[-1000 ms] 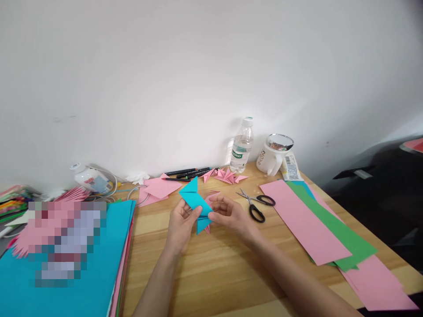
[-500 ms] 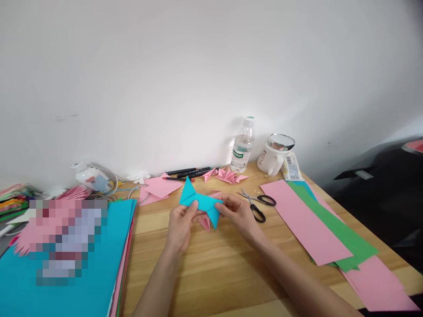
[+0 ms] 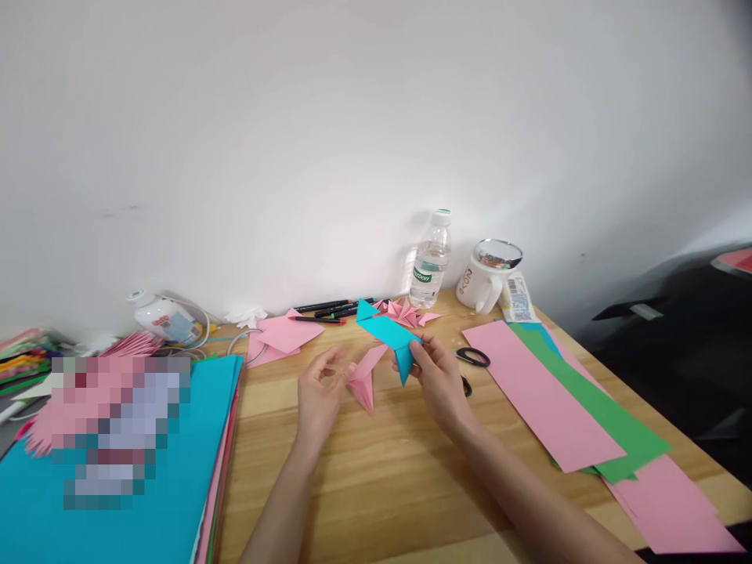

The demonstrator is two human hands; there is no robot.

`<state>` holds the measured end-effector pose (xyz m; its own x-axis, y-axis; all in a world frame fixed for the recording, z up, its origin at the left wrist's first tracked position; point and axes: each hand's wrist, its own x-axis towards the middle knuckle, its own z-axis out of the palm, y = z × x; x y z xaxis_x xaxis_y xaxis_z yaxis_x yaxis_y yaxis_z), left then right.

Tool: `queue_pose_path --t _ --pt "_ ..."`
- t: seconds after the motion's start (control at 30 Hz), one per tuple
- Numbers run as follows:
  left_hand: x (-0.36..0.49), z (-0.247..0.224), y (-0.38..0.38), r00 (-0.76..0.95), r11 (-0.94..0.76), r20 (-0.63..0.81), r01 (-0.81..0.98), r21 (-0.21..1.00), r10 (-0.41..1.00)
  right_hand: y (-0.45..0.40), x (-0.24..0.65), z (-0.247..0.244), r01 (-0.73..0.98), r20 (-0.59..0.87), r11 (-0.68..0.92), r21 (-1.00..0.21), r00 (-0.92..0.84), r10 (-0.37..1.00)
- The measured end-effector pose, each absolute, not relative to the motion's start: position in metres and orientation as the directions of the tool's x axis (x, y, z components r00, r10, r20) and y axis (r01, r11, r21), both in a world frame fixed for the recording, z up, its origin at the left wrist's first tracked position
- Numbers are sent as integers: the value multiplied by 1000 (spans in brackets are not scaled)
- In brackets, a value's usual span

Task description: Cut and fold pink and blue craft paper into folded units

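My right hand [image 3: 438, 376] pinches the lower right end of a folded blue paper piece [image 3: 388, 332], which has pointed flaps at both ends and tilts down to the right. My left hand [image 3: 322, 392] is off the blue piece, its fingers loosely curved and apart, with the thumb beside a folded pink paper piece [image 3: 363, 380] on the table. Whether the thumb touches the pink piece is unclear. Behind the blue piece lie several folded pink pieces [image 3: 404, 313]. Black-handled scissors [image 3: 473, 357] are partly hidden by my right hand.
Pink strips [image 3: 546, 399] and green paper [image 3: 638, 446] lie at the right. Blue sheets [image 3: 200, 439] are stacked at the left. A water bottle [image 3: 430, 270], a mug [image 3: 479, 286], pens [image 3: 322, 306] and flat pink sheets [image 3: 291, 333] stand or lie near the wall.
My left hand has let go of the blue piece. My right hand has moved it right and slightly up, uncovering more of the pink piece and covering part of the scissors.
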<state>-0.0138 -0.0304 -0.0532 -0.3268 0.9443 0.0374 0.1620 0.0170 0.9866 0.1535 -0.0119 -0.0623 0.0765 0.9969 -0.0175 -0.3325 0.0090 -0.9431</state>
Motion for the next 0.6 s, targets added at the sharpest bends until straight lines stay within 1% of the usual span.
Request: queue_pose_path --t 0.1,0.2,0.3,0.4,0.47,0.53,0.6 --pt "-16 -62 -28 -216 26 17 195 980 976 -10 153 -65 -360 -59 -44 -932 30 998" --pt "-14 -68 -28 -121 -35 78 330 943 990 -10 153 -67 -339 -85 -75 -938 17 996" --pt "-9 -74 -30 -31 -143 182 491 859 983 -7 153 -73 -282 -118 -104 -954 32 993" --pt "-2 -78 -33 5 -209 265 626 752 964 -3 152 -82 -234 -145 -132 -963 36 989" --pt "2 -81 -35 16 -217 290 704 676 957 -2 149 -84 -261 -140 -133 -956 6 990" --pt "5 -82 -36 16 -208 302 760 616 953 -4 146 -81 -331 -124 -135 -934 -54 991" --pt "6 -82 -37 -5 -195 316 779 596 949 -6 144 -75 -412 -112 -146 -899 -106 988"
